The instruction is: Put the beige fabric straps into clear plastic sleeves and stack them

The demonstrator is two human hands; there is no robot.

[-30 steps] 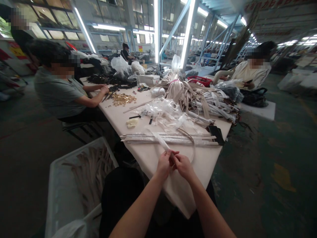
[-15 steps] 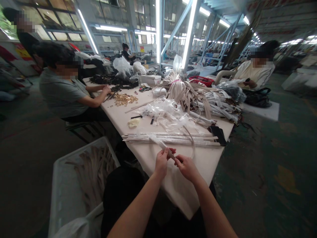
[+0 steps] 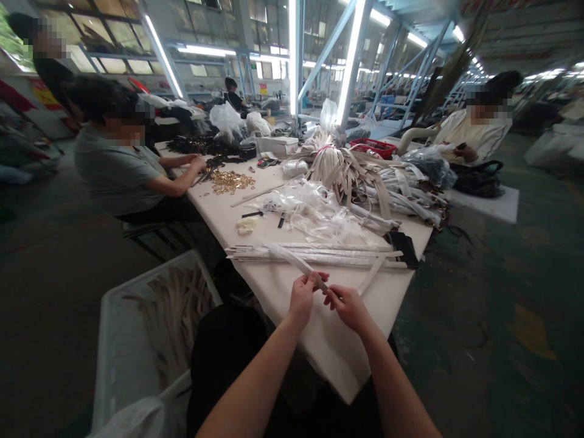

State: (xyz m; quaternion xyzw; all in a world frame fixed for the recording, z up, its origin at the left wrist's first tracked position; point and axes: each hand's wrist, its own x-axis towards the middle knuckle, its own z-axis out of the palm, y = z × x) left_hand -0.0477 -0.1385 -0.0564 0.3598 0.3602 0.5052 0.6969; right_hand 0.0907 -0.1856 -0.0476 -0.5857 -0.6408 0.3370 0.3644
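Pale strap [image 3: 296, 260] pinched in left hand [image 3: 302, 301] and right hand [image 3: 349, 308] fingers [image 3: 314, 280] over a white-draped workshop table [image 3: 383, 292].

The beige strap [image 3: 371, 275] is no longer arched and has been drawn straight over the surface [image 3: 328, 365]. The left hand [image 3: 302, 301] and right hand [image 3: 349, 308] are held slightly further apart.

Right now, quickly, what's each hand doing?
Left hand: closed, holding a pale strap.
Right hand: closed, pinching the end of that pale strap.
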